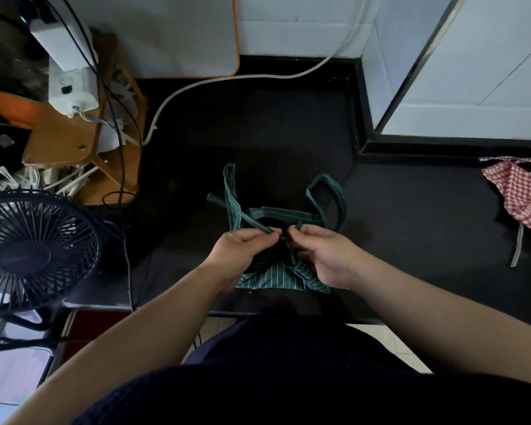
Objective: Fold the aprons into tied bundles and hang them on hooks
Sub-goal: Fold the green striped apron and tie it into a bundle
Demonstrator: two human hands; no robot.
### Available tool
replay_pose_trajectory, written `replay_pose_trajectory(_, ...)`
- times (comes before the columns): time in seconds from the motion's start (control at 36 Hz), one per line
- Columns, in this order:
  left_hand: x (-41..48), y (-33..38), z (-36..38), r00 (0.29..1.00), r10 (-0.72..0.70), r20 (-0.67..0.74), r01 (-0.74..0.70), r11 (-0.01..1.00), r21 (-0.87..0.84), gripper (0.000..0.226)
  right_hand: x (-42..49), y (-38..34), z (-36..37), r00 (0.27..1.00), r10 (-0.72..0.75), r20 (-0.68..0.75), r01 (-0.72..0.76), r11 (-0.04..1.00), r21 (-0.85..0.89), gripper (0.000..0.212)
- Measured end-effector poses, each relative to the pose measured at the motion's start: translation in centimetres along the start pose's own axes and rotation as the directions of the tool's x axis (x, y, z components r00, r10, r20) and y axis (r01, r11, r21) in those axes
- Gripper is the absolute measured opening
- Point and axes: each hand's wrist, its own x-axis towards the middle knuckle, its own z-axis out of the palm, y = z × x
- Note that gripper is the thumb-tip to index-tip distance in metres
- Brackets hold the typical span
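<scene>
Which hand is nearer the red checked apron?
Right. The right hand holds the green striped apron, with the red checked apron off to its right; the left hand is farther left.

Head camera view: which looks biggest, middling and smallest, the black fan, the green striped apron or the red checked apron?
1. Black fan and green striped apron: about the same spread, so unranked; both only partly show.
2. Red checked apron: smallest, though the picture's edge cuts it off.
</scene>
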Motion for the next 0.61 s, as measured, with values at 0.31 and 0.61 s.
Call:
replay_pose_trajectory(0.31, -0.4, -1.8, -0.4, 0.967, 0.014, -0.255, -0.009, 1.000, 0.018, 0.005, -1.0, 2.5, 0.0, 0.882, -0.308, -0.357, 0.087, 0.850, -0.519, 0.018)
replay_pose_trajectory(0.61, -0.2, -3.7, -0.7, 0.935, 0.064, -0.348, -0.029, 0.994, 0.104, 0.014, -1.5, 2.8, -0.4, 0.832, -0.322, -0.452, -0.081, 0.735, -0.673, 0.026)
